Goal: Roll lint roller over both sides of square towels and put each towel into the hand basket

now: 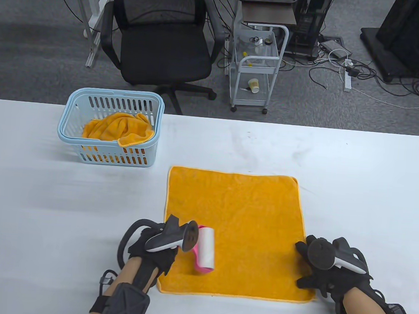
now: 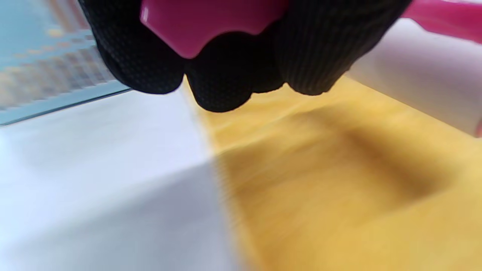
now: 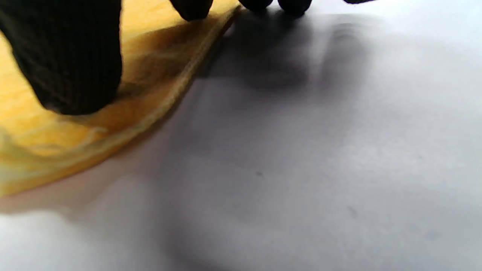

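The left hand (image 1: 159, 242) is curling its fingers (image 2: 222, 86) around the pink lint roller (image 1: 205, 249) on the soft, limp orange towel (image 1: 232, 231) near the tabletop's front edge, while the right hand (image 1: 325, 269) is pressing spread fingers on its right edge, probably to stop it sliding or bunching.

The table view looks down from above the near edge, facing 12 o'clock across the table (image 1: 47, 195) to the floor beyond. The left wrist view sits very close under the left hand (image 2: 226, 56), blurred, looking low over the flat towel (image 1: 233, 224). The right wrist view skims the tabletop at that towel's 3 o'clock edge. All three share the flat towel.
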A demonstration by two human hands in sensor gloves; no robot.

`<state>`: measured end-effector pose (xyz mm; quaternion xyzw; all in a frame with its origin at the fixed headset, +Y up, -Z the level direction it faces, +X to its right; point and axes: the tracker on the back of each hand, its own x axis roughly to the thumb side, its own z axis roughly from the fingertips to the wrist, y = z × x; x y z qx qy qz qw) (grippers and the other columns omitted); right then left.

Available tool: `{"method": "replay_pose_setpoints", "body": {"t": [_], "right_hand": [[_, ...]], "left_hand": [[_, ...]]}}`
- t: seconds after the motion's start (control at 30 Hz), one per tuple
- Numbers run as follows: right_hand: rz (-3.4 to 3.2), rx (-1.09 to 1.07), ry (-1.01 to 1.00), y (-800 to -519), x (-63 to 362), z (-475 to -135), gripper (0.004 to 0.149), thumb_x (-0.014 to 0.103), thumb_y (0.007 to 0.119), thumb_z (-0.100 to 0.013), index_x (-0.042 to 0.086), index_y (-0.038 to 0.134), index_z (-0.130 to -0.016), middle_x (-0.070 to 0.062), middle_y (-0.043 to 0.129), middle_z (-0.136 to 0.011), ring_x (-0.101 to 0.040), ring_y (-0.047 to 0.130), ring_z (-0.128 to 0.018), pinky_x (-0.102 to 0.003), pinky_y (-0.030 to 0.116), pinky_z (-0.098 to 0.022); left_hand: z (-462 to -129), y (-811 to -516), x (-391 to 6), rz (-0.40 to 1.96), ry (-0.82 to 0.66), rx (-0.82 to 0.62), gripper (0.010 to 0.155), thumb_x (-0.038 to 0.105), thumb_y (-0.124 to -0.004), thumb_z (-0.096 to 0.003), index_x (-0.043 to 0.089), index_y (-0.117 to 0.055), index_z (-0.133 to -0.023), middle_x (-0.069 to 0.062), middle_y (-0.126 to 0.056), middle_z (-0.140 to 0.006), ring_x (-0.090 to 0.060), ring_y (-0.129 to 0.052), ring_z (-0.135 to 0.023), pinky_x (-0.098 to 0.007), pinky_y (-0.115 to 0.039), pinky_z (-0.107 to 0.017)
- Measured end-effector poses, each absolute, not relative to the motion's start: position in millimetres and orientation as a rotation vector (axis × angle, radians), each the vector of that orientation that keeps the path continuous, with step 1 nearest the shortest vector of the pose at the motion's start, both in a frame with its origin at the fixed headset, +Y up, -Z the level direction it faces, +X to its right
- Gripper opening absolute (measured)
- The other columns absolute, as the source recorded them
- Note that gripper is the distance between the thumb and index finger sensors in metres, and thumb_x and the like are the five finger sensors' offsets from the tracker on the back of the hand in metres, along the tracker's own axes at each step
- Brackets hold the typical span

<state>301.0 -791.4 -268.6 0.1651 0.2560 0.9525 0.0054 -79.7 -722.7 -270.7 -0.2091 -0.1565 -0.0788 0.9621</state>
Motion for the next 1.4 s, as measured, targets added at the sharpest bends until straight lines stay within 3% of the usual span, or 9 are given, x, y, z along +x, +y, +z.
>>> {"method": "replay_pose_setpoints", "body": {"t": [0.17, 0.3, 0.43, 0.6, 0.77, 0.93, 1.13, 1.27, 1.4], "right_hand": [[2.980, 0.514, 0.801, -792, 301, -269, 0.101, 0.062, 0.088, -0.042, 0.020, 0.031, -0.115, -0.021, 0.023, -0.117, -0.053, 0.029, -0.106, -0.075, 0.041, -0.069], [2.978, 0.517, 0.803, -792, 302, -269, 0.101, 0.062, 0.088, -0.042, 0.020, 0.031, -0.115, -0.021, 0.024, -0.117, -0.053, 0.029, -0.106, -0.075, 0.041, -0.069], [2.976, 0.516, 0.803, -792, 302, -269, 0.101, 0.062, 0.088, -0.042, 0.020, 0.031, -0.115, -0.021, 0.023, -0.117, -0.053, 0.028, -0.106, -0.075, 0.041, -0.069], [2.977, 0.516, 0.803, -792, 302, -269, 0.101, 0.061, 0.088, -0.042, 0.020, 0.032, -0.115, -0.021, 0.024, -0.117, -0.053, 0.029, -0.106, -0.075, 0.041, -0.069], [2.976, 0.515, 0.803, -792, 302, -269, 0.101, 0.061, 0.088, -0.042, 0.020, 0.032, -0.115, -0.021, 0.024, -0.117, -0.053, 0.029, -0.106, -0.075, 0.041, -0.069], [2.973, 0.513, 0.803, -792, 302, -269, 0.101, 0.061, 0.088, -0.042, 0.020, 0.032, -0.115, -0.021, 0.024, -0.117, -0.053, 0.028, -0.106, -0.075, 0.041, -0.069], [2.972, 0.508, 0.802, -792, 303, -269, 0.101, 0.061, 0.088, -0.042, 0.020, 0.032, -0.115, -0.021, 0.023, -0.117, -0.053, 0.028, -0.106, -0.075, 0.041, -0.069], [2.967, 0.509, 0.802, -792, 303, -269, 0.100, 0.061, 0.088, -0.043, 0.020, 0.032, -0.115, -0.021, 0.023, -0.117, -0.053, 0.028, -0.106, -0.075, 0.041, -0.069], [2.967, 0.511, 0.802, -792, 303, -269, 0.100, 0.061, 0.088, -0.043, 0.020, 0.032, -0.115, -0.021, 0.023, -0.117, -0.053, 0.028, -0.106, -0.075, 0.041, -0.069]], "left_hand": [[-293, -743, -25, -0.118, -0.401, -0.390, 0.055, 0.040, -0.086, -0.0491, 0.038, -0.057, -0.096, 0.009, -0.083, -0.089, -0.020, -0.099, -0.071, -0.048, -0.088, -0.057], [-305, -757, -20, -0.183, -0.363, -0.391, 0.053, 0.039, -0.085, -0.0493, 0.038, -0.059, -0.095, 0.008, -0.084, -0.090, -0.023, -0.098, -0.072, -0.050, -0.085, -0.058], [-312, -754, -49, -0.407, -0.269, -0.352, 0.043, 0.037, -0.085, -0.0496, 0.044, -0.065, -0.088, 0.011, -0.085, -0.090, -0.022, -0.099, -0.076, -0.054, -0.083, -0.062], [-319, -741, -117, -0.593, -0.067, -0.398, 0.040, 0.034, -0.085, -0.0499, 0.046, -0.069, -0.084, 0.011, -0.083, -0.094, -0.023, -0.097, -0.083, -0.057, -0.079, -0.066], [-323, -726, -162, -0.502, 0.049, -0.405, 0.043, 0.033, -0.086, -0.0500, 0.044, -0.068, -0.087, 0.010, -0.083, -0.093, -0.024, -0.094, -0.081, -0.058, -0.077, -0.066], [-334, -724, -114, -0.167, -0.121, -0.382, 0.051, 0.037, -0.087, -0.0492, 0.041, -0.062, -0.094, 0.009, -0.082, -0.092, -0.022, -0.096, -0.076, -0.053, -0.083, -0.060], [-345, -748, -42, -0.126, -0.286, -0.363, 0.054, 0.042, -0.085, -0.0484, 0.039, -0.059, -0.095, 0.009, -0.083, -0.091, -0.020, -0.098, -0.074, -0.047, -0.088, -0.058], [-351, -755, -59, -0.286, -0.211, -0.332, 0.049, 0.040, -0.084, -0.0493, 0.041, -0.061, -0.093, 0.009, -0.084, -0.090, -0.021, -0.097, -0.074, -0.050, -0.085, -0.058], [-354, -744, -105, -0.473, -0.035, -0.348, 0.043, 0.034, -0.084, -0.0508, 0.044, -0.065, -0.088, 0.009, -0.082, -0.093, -0.024, -0.096, -0.080, -0.055, -0.082, -0.062]]}}
